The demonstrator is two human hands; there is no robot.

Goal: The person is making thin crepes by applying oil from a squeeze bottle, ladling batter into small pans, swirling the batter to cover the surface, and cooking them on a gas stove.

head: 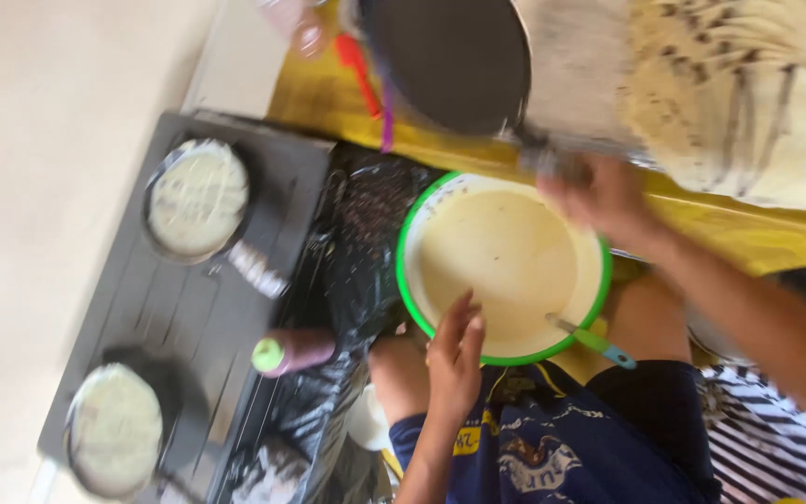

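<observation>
Head view: my left hand [456,359] rests open-fingered on the near rim of the green-rimmed batter bowl [409,280], steadying it; my right hand [599,196] grips a dark pan [450,61] handle beyond it.

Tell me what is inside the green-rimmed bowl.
The green-rimmed bowl holds pale, smooth batter over nearly its whole inside. A utensil with a blue-green handle leans on its rim, its end dipping in. The bowl's bottom is covered by the batter.
</observation>
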